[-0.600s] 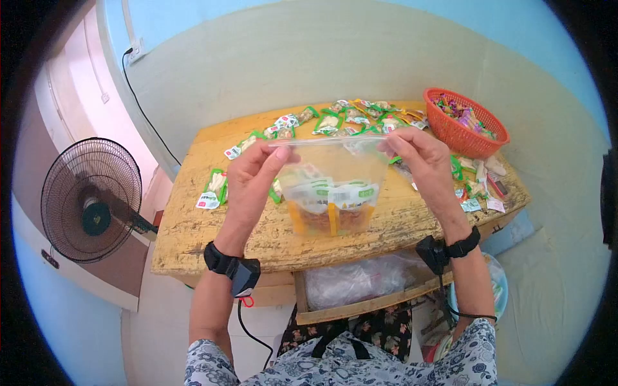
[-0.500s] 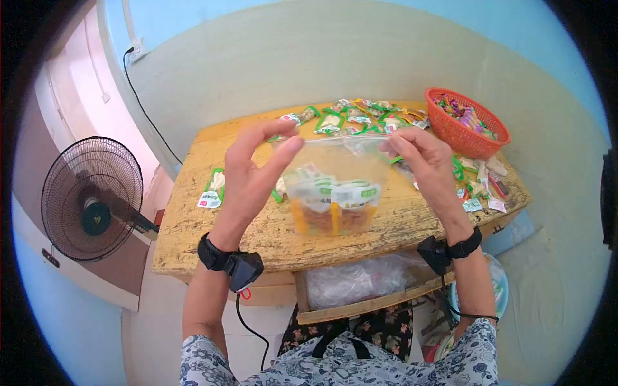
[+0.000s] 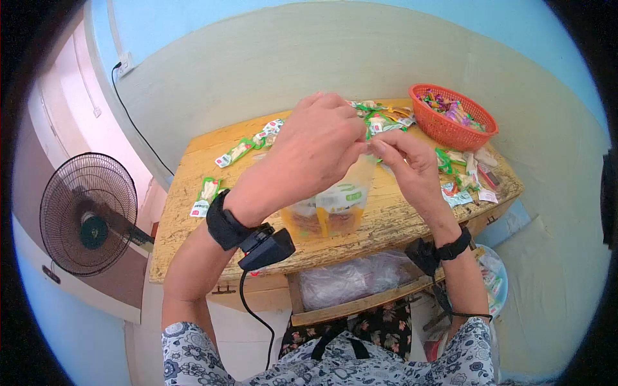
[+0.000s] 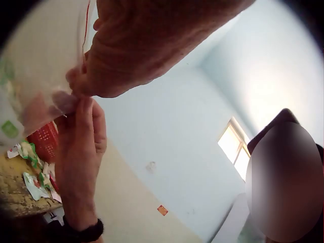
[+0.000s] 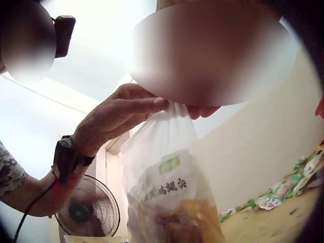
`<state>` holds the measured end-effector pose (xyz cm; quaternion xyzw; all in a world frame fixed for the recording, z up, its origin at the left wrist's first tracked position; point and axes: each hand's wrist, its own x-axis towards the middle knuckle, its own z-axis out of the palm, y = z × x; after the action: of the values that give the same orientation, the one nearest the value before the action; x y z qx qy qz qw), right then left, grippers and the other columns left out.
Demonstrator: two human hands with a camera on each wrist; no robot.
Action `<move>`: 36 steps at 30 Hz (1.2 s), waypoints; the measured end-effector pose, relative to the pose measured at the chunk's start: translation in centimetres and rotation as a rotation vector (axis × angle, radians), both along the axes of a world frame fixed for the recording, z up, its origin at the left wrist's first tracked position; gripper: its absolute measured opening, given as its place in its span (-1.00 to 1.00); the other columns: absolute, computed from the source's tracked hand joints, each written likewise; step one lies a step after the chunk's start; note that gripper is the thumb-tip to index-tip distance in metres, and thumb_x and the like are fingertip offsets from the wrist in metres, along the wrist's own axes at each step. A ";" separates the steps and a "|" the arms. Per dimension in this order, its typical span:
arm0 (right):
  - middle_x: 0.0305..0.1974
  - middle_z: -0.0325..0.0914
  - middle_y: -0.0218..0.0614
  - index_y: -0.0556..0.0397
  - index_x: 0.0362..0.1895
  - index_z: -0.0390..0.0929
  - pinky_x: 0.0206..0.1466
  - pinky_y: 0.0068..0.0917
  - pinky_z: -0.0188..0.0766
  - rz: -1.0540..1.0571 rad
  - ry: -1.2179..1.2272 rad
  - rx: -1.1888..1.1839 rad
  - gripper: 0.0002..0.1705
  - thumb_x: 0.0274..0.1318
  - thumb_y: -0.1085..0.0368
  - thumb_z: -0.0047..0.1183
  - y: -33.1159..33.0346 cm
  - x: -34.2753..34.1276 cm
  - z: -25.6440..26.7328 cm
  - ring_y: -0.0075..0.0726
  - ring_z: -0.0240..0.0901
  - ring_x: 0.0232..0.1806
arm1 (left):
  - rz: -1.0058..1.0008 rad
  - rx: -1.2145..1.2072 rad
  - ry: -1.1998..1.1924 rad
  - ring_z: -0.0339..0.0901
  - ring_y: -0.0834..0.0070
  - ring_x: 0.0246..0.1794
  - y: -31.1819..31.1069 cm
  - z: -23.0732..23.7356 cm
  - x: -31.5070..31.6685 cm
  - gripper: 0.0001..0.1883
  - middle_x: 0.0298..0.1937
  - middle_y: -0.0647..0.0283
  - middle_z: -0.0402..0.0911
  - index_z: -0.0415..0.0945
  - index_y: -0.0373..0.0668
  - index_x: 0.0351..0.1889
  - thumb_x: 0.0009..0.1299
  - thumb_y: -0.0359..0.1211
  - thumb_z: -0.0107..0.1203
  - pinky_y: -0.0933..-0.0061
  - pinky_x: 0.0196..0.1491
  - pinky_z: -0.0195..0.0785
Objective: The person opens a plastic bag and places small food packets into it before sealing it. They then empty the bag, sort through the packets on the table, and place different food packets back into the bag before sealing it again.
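Observation:
A clear zip bag [image 3: 360, 186] holding several white, green and yellow packets hangs upright over the wooden table in the head view. The left hand [image 3: 315, 145] reaches across the bag's top, its thumb and fingers pinching the top edge close to the other hand. The right hand [image 3: 415, 167] pinches the bag's top right corner between thumb and fingers. In the right wrist view, the bag [image 5: 169, 187] hangs with its plastic gathered under the fingers. The left wrist view has the right hand [image 4: 83, 152] at the bag's edge, the fingertips of both hands nearly meeting.
Small green-edged packets [image 3: 235, 152] lie along the table [image 3: 257, 248]. A red basket [image 3: 450, 122] of wrapped items stands at the back right. Below the front edge, a pulled-out drawer [image 3: 360, 310] holds clear plastic. A fan [image 3: 90, 212] is at the left, a blue tub [image 3: 499, 283] at lower right.
The left hand has moved from the bag's left corner rightward along its top to beside the right hand. The head view has shifted slightly; the right hand keeps its pinch.

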<state>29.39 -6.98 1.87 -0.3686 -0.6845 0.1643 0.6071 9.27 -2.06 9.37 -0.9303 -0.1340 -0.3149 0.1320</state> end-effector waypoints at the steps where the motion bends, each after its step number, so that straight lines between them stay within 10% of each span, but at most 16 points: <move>1: -0.26 0.69 -0.37 0.20 -0.15 0.68 -0.10 -0.54 0.46 -0.010 -0.008 0.005 -0.82 0.39 0.34 0.11 -0.2 0.0 0.1 -0.54 0.55 -0.19 | 0.010 0.004 0.018 0.49 0.11 0.05 -0.3 0.1 -0.2 -0.85 -0.21 0.13 0.61 0.58 -0.22 -0.31 0.36 -0.32 0.24 0.10 0.12 0.35; 26: -0.23 0.69 -0.38 0.20 -0.12 0.66 0.02 -0.52 0.49 -0.025 0.044 -0.055 -0.81 0.40 0.32 0.11 -0.3 0.5 0.0 -0.54 0.58 -0.12 | 0.064 -0.559 -0.449 0.53 0.61 -0.09 -0.1 -3.9 -10.5 -0.86 -0.22 0.34 0.65 0.59 -0.28 -0.20 0.49 -0.37 0.20 0.51 0.05 0.37; 36: -0.13 0.68 -0.13 0.07 -0.16 0.63 0.18 -0.10 0.44 -0.183 -0.632 0.479 -0.73 0.17 0.17 0.26 1.4 -5.4 5.2 0.11 0.52 0.16 | -0.018 -0.600 -0.477 0.49 0.67 -0.18 0.5 -4.5 -10.6 -0.89 -0.25 0.39 0.61 0.59 -0.26 -0.19 0.49 -0.40 0.19 0.57 -0.08 0.35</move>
<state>23.95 -5.58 7.09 -0.3084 -0.8207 -0.1760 0.4476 -1.36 -1.52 4.84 -0.8292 -0.2392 -0.4707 -0.1836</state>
